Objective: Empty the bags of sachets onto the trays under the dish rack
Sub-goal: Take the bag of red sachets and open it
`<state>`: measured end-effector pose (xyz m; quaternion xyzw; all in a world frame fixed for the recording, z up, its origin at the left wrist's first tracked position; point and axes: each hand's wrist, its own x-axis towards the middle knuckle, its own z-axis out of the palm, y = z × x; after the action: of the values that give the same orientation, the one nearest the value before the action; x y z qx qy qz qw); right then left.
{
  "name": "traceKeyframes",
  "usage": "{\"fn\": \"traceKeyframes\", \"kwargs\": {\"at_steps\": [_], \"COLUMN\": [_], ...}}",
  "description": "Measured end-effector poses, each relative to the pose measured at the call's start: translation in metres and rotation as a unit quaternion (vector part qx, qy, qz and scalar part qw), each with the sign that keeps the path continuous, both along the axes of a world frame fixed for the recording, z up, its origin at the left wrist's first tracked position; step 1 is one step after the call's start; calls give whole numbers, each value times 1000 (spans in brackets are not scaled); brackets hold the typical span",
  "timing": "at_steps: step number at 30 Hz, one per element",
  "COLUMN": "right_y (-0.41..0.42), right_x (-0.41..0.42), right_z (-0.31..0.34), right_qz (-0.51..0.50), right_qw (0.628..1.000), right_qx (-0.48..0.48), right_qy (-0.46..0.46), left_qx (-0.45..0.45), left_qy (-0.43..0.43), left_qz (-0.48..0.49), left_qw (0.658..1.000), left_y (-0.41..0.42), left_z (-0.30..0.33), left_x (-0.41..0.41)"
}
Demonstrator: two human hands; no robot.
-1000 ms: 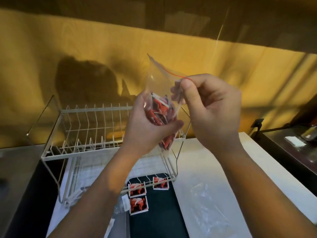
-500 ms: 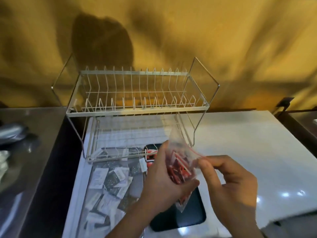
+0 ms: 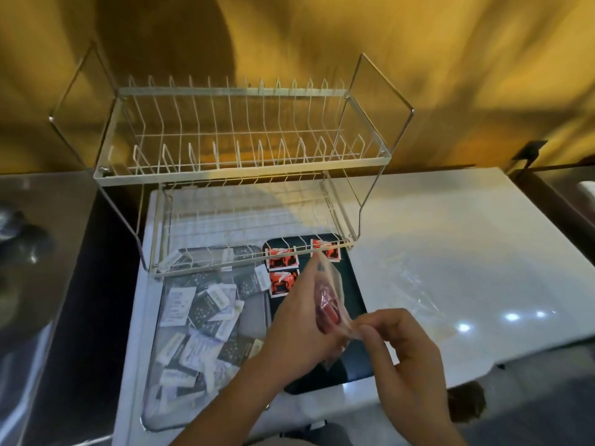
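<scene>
My left hand (image 3: 297, 329) holds a clear plastic bag (image 3: 326, 304) with red sachets inside, low over the dark tray (image 3: 354, 304). My right hand (image 3: 399, 346) pinches the same bag's edge from the right. Three red sachets (image 3: 281, 281) lie on the dark tray near the front rail of the wire dish rack (image 3: 235, 156). To the left, a clear tray (image 3: 254, 307) holds several black-and-white sachets (image 3: 206, 317).
An empty clear bag (image 3: 415, 294) lies on the white table (image 3: 450, 252) to the right of the dark tray. A grey metal counter (image 3: 38, 252) runs along the left. A yellow wall stands behind the rack.
The view has dropped from the wall to the table. Both hands have brought the bag down from above the rack to just over the dark tray.
</scene>
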<state>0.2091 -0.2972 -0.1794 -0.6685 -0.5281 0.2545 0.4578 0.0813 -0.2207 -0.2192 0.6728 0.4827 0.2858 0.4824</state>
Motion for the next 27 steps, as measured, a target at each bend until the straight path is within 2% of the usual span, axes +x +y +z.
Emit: {"fn": "traceKeyframes", "kwargs": {"at_steps": [3, 8, 12, 16, 21, 27], "right_y": [0, 7, 15, 22, 25, 27], "right_x": [-1, -1, 4, 7, 9, 12], "right_z": [-1, 5, 6, 5, 7, 10], "right_qz": [-22, -36, -35, -20, -1, 0], "right_qw": [1000, 999, 995, 989, 985, 971], "right_qx": [-10, -10, -66, -108, -172, -216], "right_qy": [11, -26, -59, -101, -29, 100], "left_qx": [16, 45, 70, 192, 226, 181], "left_qy": [13, 37, 42, 101, 111, 124], "left_qz": [-4, -45, -93, -117, -127, -143], "left_qw": [1000, 997, 992, 969, 960, 965], "left_y": [1, 3, 7, 6, 8, 10], "left_z": [-3, -7, -6, -5, -5, 2], "left_x": [2, 2, 3, 0, -6, -21]}}
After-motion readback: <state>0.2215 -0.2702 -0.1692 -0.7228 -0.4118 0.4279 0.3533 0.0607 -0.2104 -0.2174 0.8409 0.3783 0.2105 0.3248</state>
